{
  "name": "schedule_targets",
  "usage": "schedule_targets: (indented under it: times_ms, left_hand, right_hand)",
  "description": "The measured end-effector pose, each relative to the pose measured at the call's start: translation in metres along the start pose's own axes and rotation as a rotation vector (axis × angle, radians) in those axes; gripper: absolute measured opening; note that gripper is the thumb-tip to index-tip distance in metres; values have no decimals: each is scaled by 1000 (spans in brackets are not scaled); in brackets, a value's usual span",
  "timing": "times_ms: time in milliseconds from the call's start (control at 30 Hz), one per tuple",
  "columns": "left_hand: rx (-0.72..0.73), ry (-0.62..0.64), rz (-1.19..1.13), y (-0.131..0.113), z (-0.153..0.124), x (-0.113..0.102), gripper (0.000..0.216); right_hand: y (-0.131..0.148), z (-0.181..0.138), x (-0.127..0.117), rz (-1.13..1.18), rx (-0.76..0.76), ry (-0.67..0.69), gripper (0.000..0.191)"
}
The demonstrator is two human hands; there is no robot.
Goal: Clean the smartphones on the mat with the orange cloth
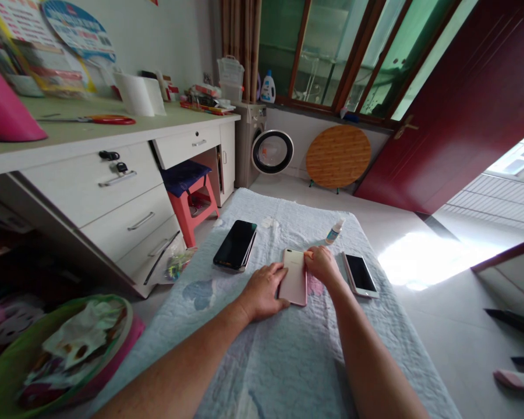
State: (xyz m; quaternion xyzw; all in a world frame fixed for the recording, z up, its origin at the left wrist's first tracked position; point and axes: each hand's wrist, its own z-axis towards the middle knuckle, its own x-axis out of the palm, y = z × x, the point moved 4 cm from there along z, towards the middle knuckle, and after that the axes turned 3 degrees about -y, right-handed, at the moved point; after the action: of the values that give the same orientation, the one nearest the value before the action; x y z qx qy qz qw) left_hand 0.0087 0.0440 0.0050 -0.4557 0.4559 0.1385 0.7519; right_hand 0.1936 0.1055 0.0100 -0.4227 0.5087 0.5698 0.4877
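Pink smartphone point(295, 273), handling apparently under way.
Left hand point(264, 292) holds its edge; right hand point(323, 266), grip unclear; white smartphone point(360, 274) untouched.

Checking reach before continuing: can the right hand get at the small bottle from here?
Probably yes: the small bottle sits just beyond the right hand, with nothing visible between them, though that hand is at the pink phone's edge.
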Motion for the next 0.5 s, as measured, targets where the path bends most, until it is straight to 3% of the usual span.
schedule_targets:
  times_ms: [500]
  left_hand:
    - [13,-7,-13,1,0,2,72]
  right_hand:
    - [2,-40,-10,182,61,113,23]
